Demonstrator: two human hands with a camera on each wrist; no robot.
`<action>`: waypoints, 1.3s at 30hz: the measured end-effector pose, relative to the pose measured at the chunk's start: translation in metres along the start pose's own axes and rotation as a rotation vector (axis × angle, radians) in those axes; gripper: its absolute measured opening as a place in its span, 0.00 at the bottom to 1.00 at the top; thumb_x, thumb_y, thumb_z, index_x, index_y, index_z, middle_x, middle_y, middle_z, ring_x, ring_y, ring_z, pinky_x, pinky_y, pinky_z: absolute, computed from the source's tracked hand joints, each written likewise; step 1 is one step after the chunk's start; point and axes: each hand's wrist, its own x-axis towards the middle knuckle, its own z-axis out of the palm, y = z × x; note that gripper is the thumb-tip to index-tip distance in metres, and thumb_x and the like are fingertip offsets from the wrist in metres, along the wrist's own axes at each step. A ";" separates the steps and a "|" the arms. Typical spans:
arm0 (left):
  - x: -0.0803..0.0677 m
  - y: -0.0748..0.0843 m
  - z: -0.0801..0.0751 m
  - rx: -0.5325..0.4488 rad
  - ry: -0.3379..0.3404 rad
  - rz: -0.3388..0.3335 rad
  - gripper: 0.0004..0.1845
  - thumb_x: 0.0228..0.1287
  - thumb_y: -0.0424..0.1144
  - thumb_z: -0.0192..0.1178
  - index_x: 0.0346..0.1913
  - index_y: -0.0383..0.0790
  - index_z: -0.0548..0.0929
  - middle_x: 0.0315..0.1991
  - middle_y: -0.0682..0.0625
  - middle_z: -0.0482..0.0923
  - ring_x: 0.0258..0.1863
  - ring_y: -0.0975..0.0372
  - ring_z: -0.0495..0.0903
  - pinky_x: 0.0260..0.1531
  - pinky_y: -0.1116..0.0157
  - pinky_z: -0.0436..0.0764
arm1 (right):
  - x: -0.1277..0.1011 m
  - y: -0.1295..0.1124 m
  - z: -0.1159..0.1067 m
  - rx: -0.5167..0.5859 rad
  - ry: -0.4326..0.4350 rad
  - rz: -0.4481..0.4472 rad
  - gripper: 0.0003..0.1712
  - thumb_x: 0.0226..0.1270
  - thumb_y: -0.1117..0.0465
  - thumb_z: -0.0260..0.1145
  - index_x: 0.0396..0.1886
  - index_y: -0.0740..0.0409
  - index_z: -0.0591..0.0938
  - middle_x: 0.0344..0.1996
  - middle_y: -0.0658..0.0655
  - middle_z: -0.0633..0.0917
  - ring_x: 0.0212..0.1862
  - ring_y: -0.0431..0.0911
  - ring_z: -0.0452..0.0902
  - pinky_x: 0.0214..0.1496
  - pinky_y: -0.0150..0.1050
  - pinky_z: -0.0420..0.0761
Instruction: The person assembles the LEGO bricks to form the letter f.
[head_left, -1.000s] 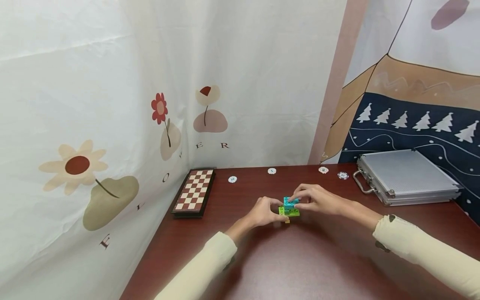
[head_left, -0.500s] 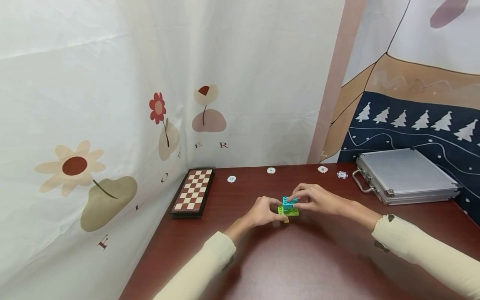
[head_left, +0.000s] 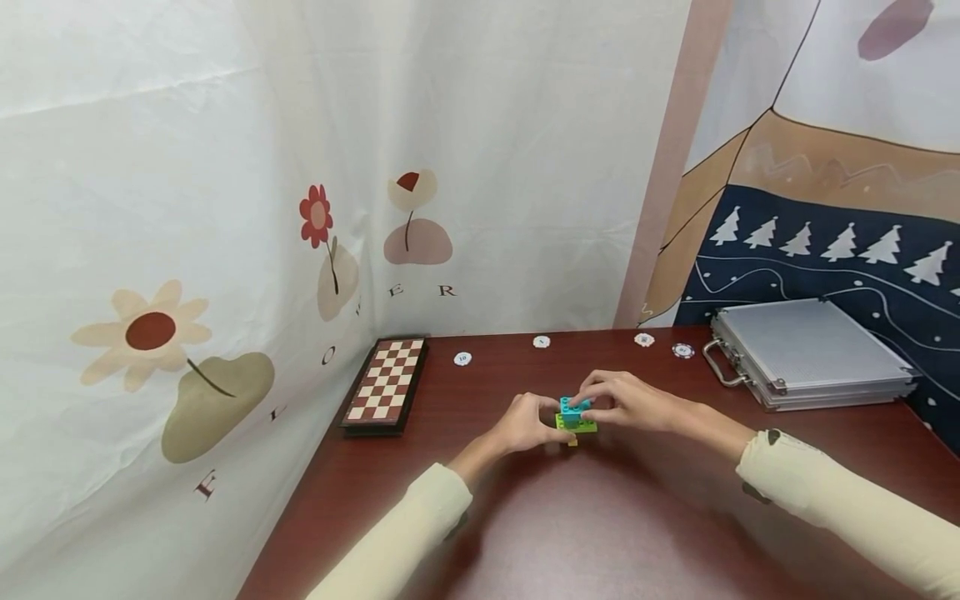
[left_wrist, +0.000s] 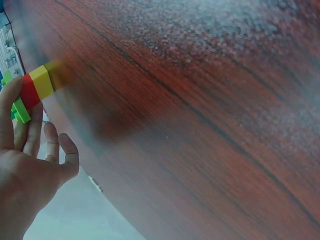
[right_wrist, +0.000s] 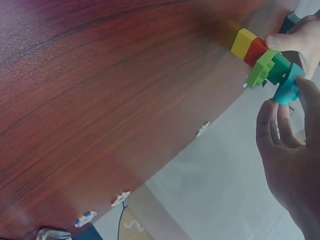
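A: Going left to right across the head view, what is lying on the table [head_left: 645, 533]?

B: A chessboard [head_left: 387, 384] is sitting at the far left edge, four chips [head_left: 462, 359] are lying in a row along the far side, and a metal case [head_left: 812, 352] is resting at the far right. Between them, mid-table, both hands are meeting on a brick stack [head_left: 575, 419].

A: How is the left hand [head_left: 528, 423] engaging the stack?

B: Its fingers are curling round the stack's left side and steadying the lower layers. In the left wrist view, the fingers [left_wrist: 20, 125] are pressing against the red and yellow bricks [left_wrist: 36, 88], with the yellow one at the bottom, just above the table.

A: And the right hand [head_left: 626, 401]?

B: It is coming in from the right, pinching the blue brick [head_left: 573, 407] on top between narrow fingertips. In the right wrist view, the blue brick [right_wrist: 286, 86] is sitting at the fingertips [right_wrist: 272, 111], touching the green layer [right_wrist: 262, 70] below it.

A: Which relation is deciding the next move?

B: The stack's long axis is running upright: yellow, red, green, then blue. The blue brick is lying left of the right palm, directly at its fingertips, so the right hand is the nearer one to it. The left hand is holding lower down, on the opposite side.
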 end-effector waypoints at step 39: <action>0.000 0.000 0.000 0.022 -0.007 -0.012 0.24 0.56 0.52 0.79 0.52 0.43 0.91 0.40 0.61 0.89 0.43 0.69 0.82 0.44 0.69 0.80 | 0.004 -0.002 0.010 0.002 0.040 0.101 0.09 0.67 0.56 0.76 0.45 0.47 0.87 0.38 0.42 0.85 0.34 0.44 0.80 0.38 0.36 0.83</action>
